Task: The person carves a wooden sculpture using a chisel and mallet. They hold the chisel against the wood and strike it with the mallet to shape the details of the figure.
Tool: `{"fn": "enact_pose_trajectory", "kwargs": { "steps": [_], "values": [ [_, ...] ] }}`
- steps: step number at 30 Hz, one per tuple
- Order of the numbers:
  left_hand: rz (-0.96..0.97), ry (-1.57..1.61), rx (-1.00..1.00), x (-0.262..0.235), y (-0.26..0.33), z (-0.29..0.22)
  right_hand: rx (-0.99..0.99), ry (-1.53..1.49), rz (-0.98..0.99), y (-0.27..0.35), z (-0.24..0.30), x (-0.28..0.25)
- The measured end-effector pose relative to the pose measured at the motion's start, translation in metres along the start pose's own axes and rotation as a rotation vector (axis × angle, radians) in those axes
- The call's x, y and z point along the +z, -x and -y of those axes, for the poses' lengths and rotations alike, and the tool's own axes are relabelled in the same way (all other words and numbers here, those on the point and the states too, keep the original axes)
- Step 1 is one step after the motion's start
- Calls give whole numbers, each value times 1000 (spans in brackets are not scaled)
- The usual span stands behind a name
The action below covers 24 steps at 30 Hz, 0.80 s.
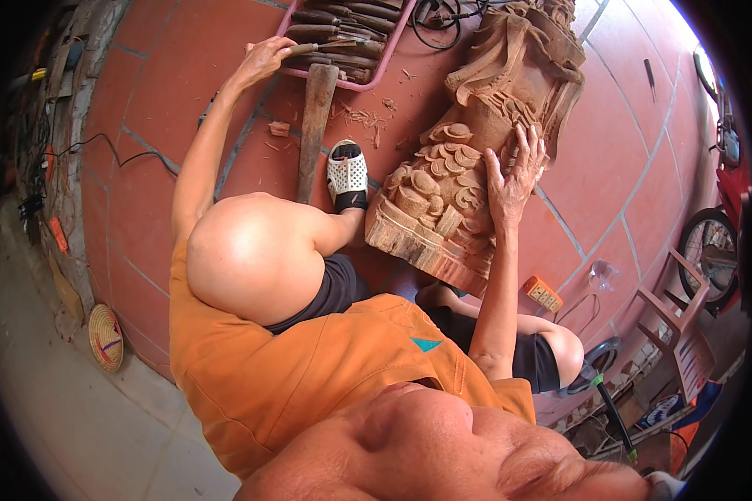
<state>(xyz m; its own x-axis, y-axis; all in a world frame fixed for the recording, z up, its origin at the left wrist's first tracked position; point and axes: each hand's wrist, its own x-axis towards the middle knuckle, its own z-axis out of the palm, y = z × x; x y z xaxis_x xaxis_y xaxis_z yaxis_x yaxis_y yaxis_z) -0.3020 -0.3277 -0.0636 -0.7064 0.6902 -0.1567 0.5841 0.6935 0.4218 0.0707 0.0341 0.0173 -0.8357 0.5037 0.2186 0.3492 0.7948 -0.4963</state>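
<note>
My left hand (267, 60) reaches to the near left corner of a pink plastic basket (366, 86). Its fingers are closed on the end of a wooden-handled carving chisel (302, 49), whose far part lies among several similar tools in the basket. A large carved wooden statue (468, 159) lies on the floor before me, its rough base toward my legs. Flat on the carving rests my right hand (516, 171), fingers spread and holding nothing. Between my left knee and the basket is a long wooden club (315, 125), its wide end by the basket's rim.
Wood chips (368, 121) and a small wood block (279, 129) litter the red tiles. An orange power strip (542, 295) lies right of the statue's base. Black cables (437, 21) coil beyond the basket. Farther right are a plastic chair (685, 346) and a motorbike wheel (710, 259).
</note>
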Motion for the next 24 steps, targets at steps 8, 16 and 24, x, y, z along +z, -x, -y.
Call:
{"fn": "enact_pose_trajectory", "kwargs": {
  "steps": [8, 16, 24],
  "values": [
    [-66, -152, 162, 7, -13, -11, 9, -4, 7, 0, 1, -1],
    [-358, -218, 224, 12, -13, -25, 25, -31, 13, 1, 2, -2],
    [-166, -110, 263, 21, -8, -36, 25, 4, 11, 2, 7, -6]
  ]
}}
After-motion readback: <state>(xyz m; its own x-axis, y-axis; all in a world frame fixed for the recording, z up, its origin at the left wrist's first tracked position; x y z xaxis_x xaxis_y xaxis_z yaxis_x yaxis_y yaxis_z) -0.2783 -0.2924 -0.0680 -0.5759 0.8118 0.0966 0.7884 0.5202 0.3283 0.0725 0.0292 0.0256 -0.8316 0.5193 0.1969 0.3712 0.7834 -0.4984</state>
